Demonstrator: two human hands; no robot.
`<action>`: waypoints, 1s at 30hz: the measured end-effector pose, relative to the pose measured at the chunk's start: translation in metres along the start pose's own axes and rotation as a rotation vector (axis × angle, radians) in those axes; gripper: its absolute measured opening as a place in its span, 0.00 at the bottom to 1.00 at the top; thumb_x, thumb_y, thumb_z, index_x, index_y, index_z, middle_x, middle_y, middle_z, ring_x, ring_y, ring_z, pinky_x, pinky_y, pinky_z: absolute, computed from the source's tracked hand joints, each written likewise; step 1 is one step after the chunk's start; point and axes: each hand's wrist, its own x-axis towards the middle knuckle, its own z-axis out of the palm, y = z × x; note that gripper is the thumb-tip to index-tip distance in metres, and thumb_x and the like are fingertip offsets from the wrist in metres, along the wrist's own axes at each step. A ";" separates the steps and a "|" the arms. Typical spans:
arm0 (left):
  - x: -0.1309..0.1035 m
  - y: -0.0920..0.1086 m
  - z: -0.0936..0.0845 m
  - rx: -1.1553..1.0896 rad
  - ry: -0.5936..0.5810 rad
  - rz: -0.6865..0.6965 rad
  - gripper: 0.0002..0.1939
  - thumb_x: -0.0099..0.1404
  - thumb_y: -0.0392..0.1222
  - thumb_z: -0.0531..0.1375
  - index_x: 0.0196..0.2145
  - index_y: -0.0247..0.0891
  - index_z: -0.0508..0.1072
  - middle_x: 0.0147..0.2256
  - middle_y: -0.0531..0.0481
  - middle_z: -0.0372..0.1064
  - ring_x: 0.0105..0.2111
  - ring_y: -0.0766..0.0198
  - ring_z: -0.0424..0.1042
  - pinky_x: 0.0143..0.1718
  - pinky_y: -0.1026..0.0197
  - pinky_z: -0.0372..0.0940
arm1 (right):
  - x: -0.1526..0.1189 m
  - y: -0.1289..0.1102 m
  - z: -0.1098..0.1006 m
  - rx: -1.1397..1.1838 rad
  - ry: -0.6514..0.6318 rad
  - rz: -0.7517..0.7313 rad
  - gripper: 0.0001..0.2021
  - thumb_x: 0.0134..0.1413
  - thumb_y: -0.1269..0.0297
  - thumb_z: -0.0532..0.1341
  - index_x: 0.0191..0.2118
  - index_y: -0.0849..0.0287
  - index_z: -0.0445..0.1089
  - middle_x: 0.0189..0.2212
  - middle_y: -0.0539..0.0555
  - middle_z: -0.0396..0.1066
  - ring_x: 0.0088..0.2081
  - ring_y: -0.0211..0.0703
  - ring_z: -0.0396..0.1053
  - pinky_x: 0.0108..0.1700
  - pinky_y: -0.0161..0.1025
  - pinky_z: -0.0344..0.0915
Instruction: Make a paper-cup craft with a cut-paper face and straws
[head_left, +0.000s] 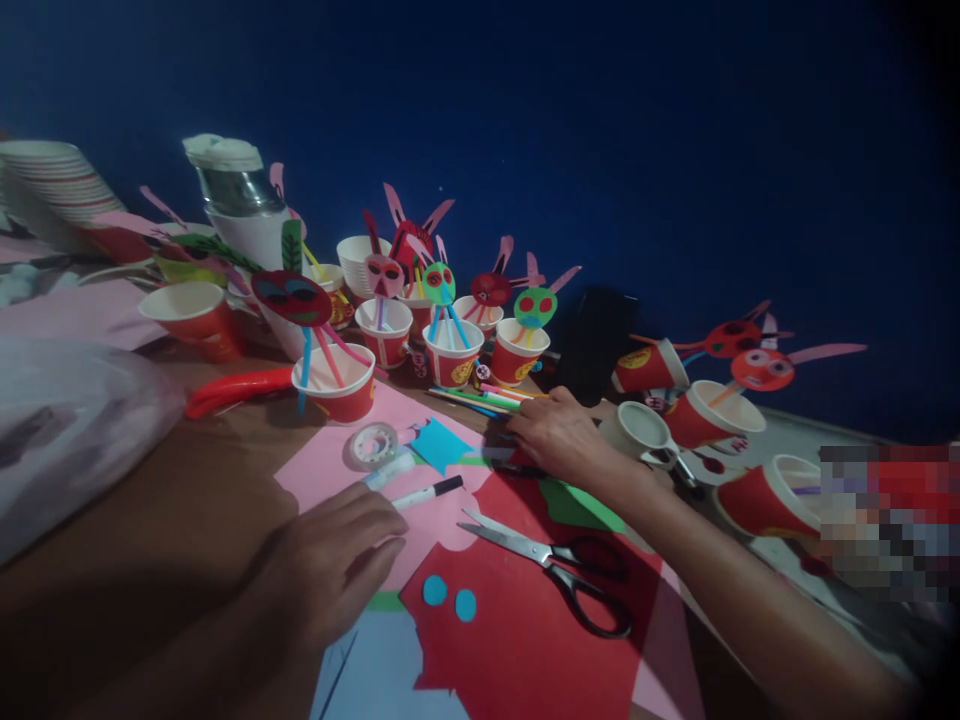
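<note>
My left hand (pixel 341 560) rests low over the pink paper (pixel 322 460), thumb and forefinger apart. Beside its fingertips lies a white marker (pixel 431 491) with a black cap. My right hand (pixel 559 435) reaches across to the thin coloured straws or sticks (pixel 495 400), fingers curled downward; what lies under them is hidden. Between the hands, open scissors (pixel 544 555) with black handles lie on a red sheet (pixel 525 640). Two blue paper ovals (pixel 450 597) sit on that sheet. A tape roll (pixel 373 445) and a blue paper scrap (pixel 441 445) lie ahead of my left hand.
Several red paper cups (pixel 450 365) with paper bug faces on straws line the back. A white mug (pixel 641 432) stands right of my right hand. A red-handled tool (pixel 240 390), plastic bag (pixel 75 430), tall flask (pixel 240 210) and stacked bowls (pixel 56 190) are left.
</note>
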 end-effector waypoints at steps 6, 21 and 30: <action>0.001 -0.004 0.000 -0.022 0.017 0.117 0.08 0.62 0.31 0.53 0.33 0.37 0.71 0.28 0.48 0.70 0.30 0.65 0.67 0.32 0.64 0.63 | 0.007 -0.003 -0.003 -0.088 -0.024 -0.051 0.08 0.53 0.77 0.54 0.30 0.66 0.71 0.30 0.62 0.72 0.33 0.49 0.68 0.36 0.42 0.47; -0.003 0.008 0.003 -0.419 -0.001 -0.430 0.07 0.59 0.41 0.57 0.30 0.37 0.73 0.26 0.50 0.70 0.25 0.66 0.67 0.25 0.68 0.62 | -0.028 -0.071 -0.025 0.404 0.312 -0.139 0.04 0.47 0.70 0.57 0.27 0.59 0.68 0.24 0.49 0.70 0.29 0.38 0.64 0.35 0.38 0.48; 0.001 0.009 -0.005 -0.626 -0.213 -0.692 0.11 0.54 0.44 0.58 0.19 0.35 0.66 0.17 0.56 0.58 0.19 0.71 0.55 0.20 0.70 0.52 | -0.027 -0.121 -0.029 0.461 0.487 -0.134 0.09 0.53 0.70 0.53 0.27 0.61 0.69 0.22 0.51 0.68 0.28 0.40 0.63 0.34 0.39 0.49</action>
